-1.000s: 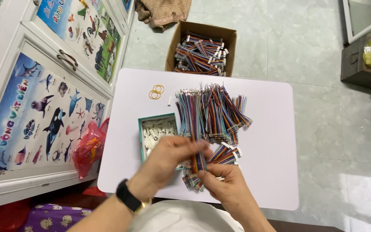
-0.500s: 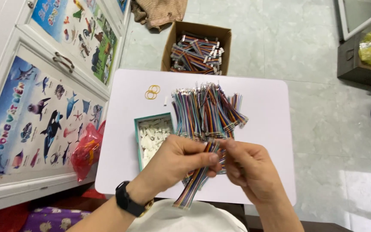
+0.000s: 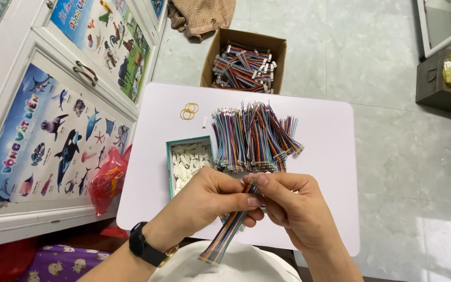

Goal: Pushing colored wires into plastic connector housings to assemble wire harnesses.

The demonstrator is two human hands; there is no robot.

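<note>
Both hands meet over the near edge of the white rounded-corner plastic table (image 3: 330,156). Left hand (image 3: 210,201) and right hand (image 3: 293,209) pinch the top end of one flat ribbon of multicoloured thin wires (image 3: 230,232); its tail hangs down and toward the person's lap, free of the table.

Grip: left thumb and fingers closed around the ribbon's upper end from the left; right thumb and forefinger closed on the same end from the right, fingertips touching or nearly so. What sits at the very tip is hidden between the fingers, so I cannot tell whether a connector is there.

Pose: left wrist, with a black watch (image 3: 143,245), comes in from lower left, palm turned inward. Right forearm rises from lower right, knuckles up, fingers curled over the ribbon's end.

Doing this step well, as I judge it: keep the wire ends flat and in colour order, hold close to the tip so the strands do not fan out, and let the tail hang loose rather than twist.

Around them: a large heap of the same multicoloured wire ribbons (image 3: 251,138) just beyond the hands on the table; a teal-rimmed shallow box of small white plastic pieces (image 3: 189,162) to the left of it; two yellow rubber bands (image 3: 189,110) near the far left corner. On the floor beyond, an open brown cardboard box of bundled wires (image 3: 244,65). A red plastic bag (image 3: 108,177) hangs left of the table.
</note>
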